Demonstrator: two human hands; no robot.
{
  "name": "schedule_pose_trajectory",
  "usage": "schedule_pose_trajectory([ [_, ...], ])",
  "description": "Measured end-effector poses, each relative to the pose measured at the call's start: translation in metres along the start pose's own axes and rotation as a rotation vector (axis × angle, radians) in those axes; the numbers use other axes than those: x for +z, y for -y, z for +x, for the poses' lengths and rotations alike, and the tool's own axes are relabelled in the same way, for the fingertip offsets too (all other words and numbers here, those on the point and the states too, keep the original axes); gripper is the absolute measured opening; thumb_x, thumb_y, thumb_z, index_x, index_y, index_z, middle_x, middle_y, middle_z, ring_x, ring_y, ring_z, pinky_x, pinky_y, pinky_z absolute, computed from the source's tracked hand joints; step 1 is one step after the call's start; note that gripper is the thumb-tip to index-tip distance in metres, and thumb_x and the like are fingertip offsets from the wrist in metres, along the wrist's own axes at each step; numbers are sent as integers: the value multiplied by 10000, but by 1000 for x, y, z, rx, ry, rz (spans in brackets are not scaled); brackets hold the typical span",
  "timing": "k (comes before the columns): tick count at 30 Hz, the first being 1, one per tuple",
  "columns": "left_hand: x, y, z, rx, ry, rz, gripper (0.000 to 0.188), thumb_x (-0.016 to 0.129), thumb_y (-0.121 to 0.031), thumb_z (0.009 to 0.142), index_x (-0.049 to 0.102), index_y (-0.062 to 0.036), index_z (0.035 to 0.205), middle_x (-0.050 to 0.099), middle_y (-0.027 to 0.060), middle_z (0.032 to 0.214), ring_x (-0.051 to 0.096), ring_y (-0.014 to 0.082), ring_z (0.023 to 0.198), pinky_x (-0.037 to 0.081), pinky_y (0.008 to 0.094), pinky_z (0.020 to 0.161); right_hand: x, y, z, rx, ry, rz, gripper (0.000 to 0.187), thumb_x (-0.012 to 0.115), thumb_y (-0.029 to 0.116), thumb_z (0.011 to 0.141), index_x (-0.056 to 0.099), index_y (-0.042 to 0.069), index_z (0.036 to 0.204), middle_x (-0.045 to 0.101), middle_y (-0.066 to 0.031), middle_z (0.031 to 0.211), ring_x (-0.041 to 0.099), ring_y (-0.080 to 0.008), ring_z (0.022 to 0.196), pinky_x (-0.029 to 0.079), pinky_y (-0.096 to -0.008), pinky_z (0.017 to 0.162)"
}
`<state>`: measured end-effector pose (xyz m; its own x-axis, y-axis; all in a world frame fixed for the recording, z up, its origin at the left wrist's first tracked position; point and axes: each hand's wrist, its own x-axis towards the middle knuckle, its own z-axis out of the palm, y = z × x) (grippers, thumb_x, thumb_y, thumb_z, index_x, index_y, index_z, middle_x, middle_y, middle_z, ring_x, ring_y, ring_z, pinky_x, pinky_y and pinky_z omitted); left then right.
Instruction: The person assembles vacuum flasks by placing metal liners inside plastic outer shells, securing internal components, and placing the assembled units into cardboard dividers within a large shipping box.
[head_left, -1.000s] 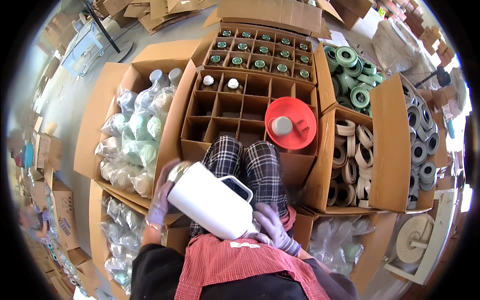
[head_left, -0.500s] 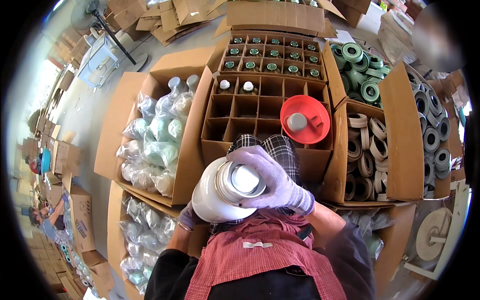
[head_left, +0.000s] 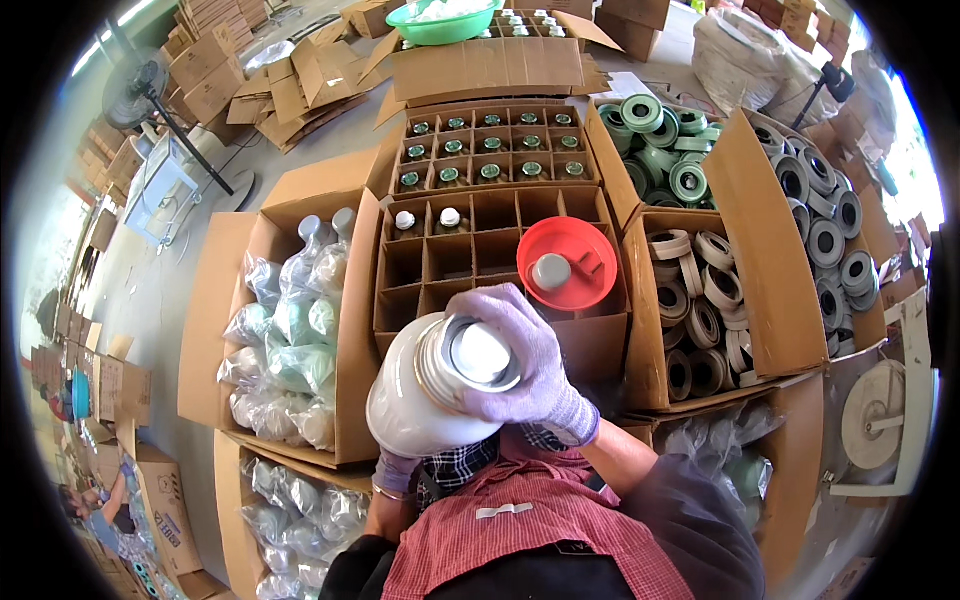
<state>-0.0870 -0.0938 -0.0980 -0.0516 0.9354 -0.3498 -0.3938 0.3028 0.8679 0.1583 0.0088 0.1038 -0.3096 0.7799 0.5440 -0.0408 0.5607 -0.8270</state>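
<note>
A white vacuum flask (head_left: 415,395) with a threaded neck is held tilted above my lap. A shiny whitish round top shows inside its mouth, within a grey ring. My right hand (head_left: 530,365), in a pale lilac glove, wraps round the neck with fingers over the far rim and thumb at the near side. My left hand (head_left: 398,472), also gloved, holds the flask low from beneath; its fingers are hidden behind the body. Just beyond the flask, a red basin (head_left: 592,240) holding a grey cap (head_left: 551,272) rests on a divided carton (head_left: 500,285).
Two white-capped flasks stand in the divided carton; green-topped ones fill the carton (head_left: 490,100) behind. At left, a carton (head_left: 345,420) holds bagged flasks. Cartons of pale rings (head_left: 712,285), green rings (head_left: 690,180) and grey rings (head_left: 826,243) stand right. A fan (head_left: 135,88) stands far left.
The view has tilted up, showing a green basin at the back. Both hands keep their hold on the flask, which sits slightly further left in the picture.
</note>
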Motion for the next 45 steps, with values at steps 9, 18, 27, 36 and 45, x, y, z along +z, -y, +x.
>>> schedule_pose_trajectory([
  [9,-90,-73,40,64,-102,593,356,650,-242,838,625,-41,1130,682,135,1071,660,245,965,519,408,825,-19,-38,-55,-106,13,193,826,856,271,688,465,16,1371,461,-183,1364,457,-324,1278,353,-408,1079],
  [18,136,-169,105,449,504,2189,234,616,-267,861,707,-57,813,700,148,728,715,297,731,565,405,687,-65,-74,-160,360,425,-309,402,727,179,803,618,67,1173,623,-153,1170,606,-322,1093,492,-398,952],
  [27,152,-124,93,339,582,2079,489,500,-425,953,707,-23,767,681,214,756,686,364,742,542,464,709,-534,-34,-143,698,-746,-1750,344,653,353,835,673,41,977,678,-188,967,646,-373,944,518,-468,812],
  [36,149,-125,76,491,390,2136,535,487,-464,965,700,-61,686,647,186,617,670,333,590,529,427,575,-582,-66,-201,1591,-160,-1783,302,585,245,904,696,83,1133,696,-143,1120,661,-324,1066,506,-473,917],
  [45,237,-168,90,1038,165,1400,454,737,-236,810,615,-48,1204,634,145,1183,614,325,1063,500,414,920,-379,-26,-56,164,-975,-495,181,680,121,891,583,21,776,500,43,719,453,-65,688,390,-271,593],
])
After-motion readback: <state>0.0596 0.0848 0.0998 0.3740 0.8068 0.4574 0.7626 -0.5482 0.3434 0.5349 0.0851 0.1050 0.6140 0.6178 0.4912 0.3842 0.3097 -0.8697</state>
